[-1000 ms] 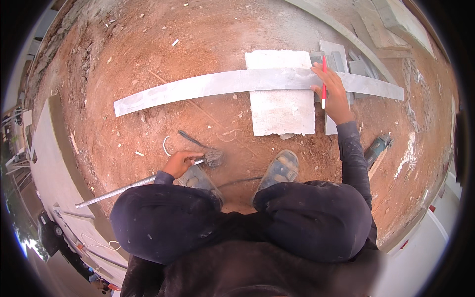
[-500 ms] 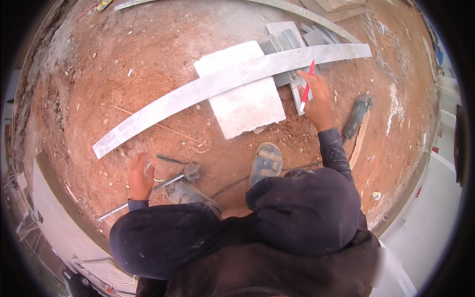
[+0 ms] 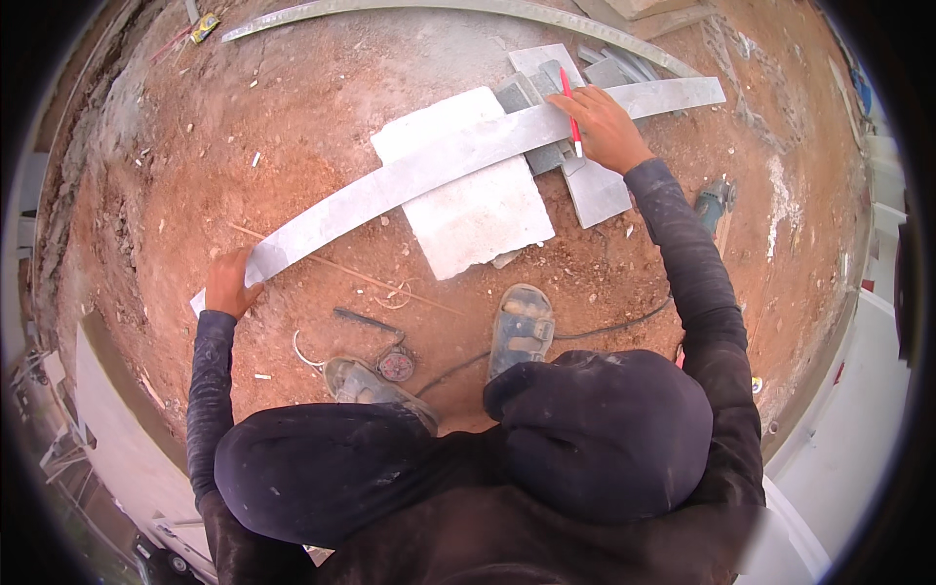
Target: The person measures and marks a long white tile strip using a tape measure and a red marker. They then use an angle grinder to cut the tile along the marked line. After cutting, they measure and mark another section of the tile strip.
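A long, pale grey flat strip (image 3: pixel 429 168) lies slantwise across a white slab (image 3: pixel 478 210) and some grey tile pieces. My left hand (image 3: pixel 230 281) is closed round the strip's left end, thumb on the near edge. Toward the other end, my right hand (image 3: pixel 606 125) rests over the strip with a red pen (image 3: pixel 569 112) held between its fingers. The pen's white end points toward me. Under my right hand the fingertips' grip on the strip itself is partly hidden.
A small round object (image 3: pixel 396 365) lies by my left sandal (image 3: pixel 366 382). An angle grinder (image 3: pixel 715 203) sits on the dirt to the right, partly behind my forearm. Another long strip (image 3: pixel 439 8) crosses the far side. A cable (image 3: pixel 458 366) runs past my feet.
My left hand has moved from beside the round object up to the strip's left end. My right hand has shifted forward onto the strip. The silvery length beside the round object no longer shows.
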Tool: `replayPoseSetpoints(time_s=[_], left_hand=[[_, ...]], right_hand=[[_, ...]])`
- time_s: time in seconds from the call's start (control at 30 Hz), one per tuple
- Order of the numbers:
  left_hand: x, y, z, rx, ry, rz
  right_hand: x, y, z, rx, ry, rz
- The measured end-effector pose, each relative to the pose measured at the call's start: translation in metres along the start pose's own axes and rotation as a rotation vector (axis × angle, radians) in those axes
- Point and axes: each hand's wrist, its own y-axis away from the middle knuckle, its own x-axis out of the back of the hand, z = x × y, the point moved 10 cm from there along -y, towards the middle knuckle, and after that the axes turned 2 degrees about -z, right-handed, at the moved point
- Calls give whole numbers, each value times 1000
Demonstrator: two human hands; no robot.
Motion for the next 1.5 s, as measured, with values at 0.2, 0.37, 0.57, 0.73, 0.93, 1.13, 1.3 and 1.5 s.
replayPoseSetpoints(time_s=[0.2, 0.37, 0.57, 0.73, 0.93, 1.13, 1.3, 1.5], left_hand=[[17, -15, 88, -152, 59, 46], [33, -53, 154, -245, 143, 124], [35, -103, 187, -230, 190, 76], [46, -122, 197, -223, 176, 98], [66, -123, 199, -261, 167, 187], [89, -120, 205, -306, 144, 184], [87, -127, 209, -354, 159, 76], [100, -165, 240, -531, 142, 13]], right_hand=[[18, 44, 54, -110, -56, -5], [18, 108, 121, -254, -45, -115], [9, 135, 180, -310, 47, -75], [14, 108, 207, -301, 27, -30], [3, 114, 205, -267, 100, -14], [48, 133, 169, -396, 11, 236], [42, 193, 84, -805, -271, 99], [-19, 323, -18, -1161, -258, -176]])
